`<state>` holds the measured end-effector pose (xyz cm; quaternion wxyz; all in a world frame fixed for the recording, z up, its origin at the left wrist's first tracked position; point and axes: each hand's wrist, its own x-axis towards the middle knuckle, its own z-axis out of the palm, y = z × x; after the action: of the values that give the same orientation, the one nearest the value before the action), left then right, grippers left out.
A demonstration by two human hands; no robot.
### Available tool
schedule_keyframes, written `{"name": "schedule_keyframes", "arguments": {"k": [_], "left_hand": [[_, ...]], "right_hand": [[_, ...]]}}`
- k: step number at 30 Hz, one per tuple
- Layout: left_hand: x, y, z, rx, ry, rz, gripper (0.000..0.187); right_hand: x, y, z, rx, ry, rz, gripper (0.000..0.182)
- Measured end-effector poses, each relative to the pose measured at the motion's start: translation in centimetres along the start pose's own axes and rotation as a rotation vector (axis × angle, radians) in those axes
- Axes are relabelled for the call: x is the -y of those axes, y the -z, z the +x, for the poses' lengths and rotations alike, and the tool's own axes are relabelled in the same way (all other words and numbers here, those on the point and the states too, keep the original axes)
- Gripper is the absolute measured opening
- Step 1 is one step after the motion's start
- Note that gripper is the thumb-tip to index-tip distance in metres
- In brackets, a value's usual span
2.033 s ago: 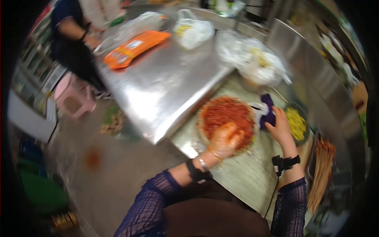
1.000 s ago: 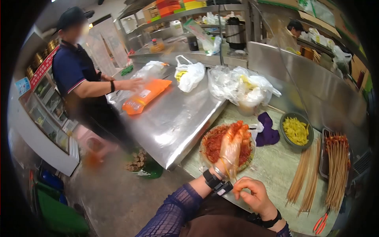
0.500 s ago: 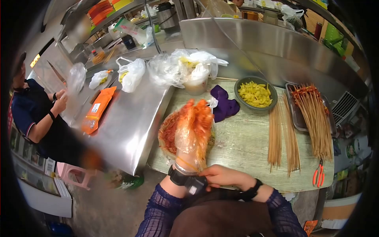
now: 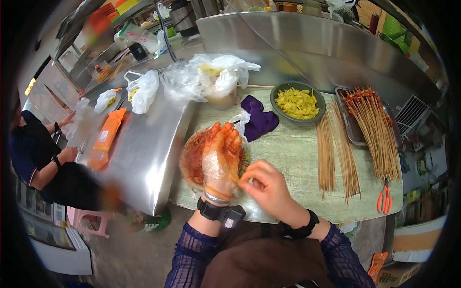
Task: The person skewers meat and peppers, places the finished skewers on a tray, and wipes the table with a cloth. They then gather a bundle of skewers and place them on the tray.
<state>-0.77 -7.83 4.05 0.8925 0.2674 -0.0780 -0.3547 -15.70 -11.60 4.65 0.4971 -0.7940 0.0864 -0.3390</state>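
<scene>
My left hand (image 4: 222, 151) wears a clear plastic glove (image 4: 216, 165) smeared with red-orange sauce. Its fingers are stretched out and hold nothing, above a round basin of red, sauced meat (image 4: 193, 161). An orange band (image 4: 218, 192) circles that wrist, above a black strap with a small device (image 4: 232, 217). My bare right hand (image 4: 269, 188) is closed in a pinch at the right edge of the glove, near the left wrist; the bit between its fingertips is mostly hidden. Beyond the basin lies a dark purple cloth (image 4: 258, 118).
To the right are a bowl of yellow-green peppers (image 4: 297, 103), loose bamboo sticks (image 4: 326, 158), a tray (image 4: 357, 137) of loaded skewers (image 4: 374, 139) and red-handled pliers (image 4: 384, 198). Plastic bags (image 4: 211, 79) stand behind. A co-worker (image 4: 36, 158) is at the steel counter (image 4: 141, 149) on the left.
My right hand has moved from below the left wrist up to the glove's right edge. The left hand's fingers look more settled. The co-worker's hands have moved apart and lower.
</scene>
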Motion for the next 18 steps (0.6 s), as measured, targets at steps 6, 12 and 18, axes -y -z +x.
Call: {"name": "schedule_keyframes", "arguments": {"k": [6, 12, 18], "left_hand": [[0.9, -0.1, -0.5, -0.018, 0.119, 0.051, 0.027], [0.0, 0.8, -0.7, 0.221, 0.118, 0.35, 0.029], [1.0, -0.3, -1.3, 0.391, 0.0, 0.446, 0.048]], "right_hand": [[-2.1, 1.0, 0.3, -0.143, -0.539, 0.784, 0.009], [-4.0, -0.6, 0.5, -0.066, -0.182, 0.886, 0.025], [-4.8, -1.6, 2.7, -0.463, -0.184, 0.386, 0.027]]}}
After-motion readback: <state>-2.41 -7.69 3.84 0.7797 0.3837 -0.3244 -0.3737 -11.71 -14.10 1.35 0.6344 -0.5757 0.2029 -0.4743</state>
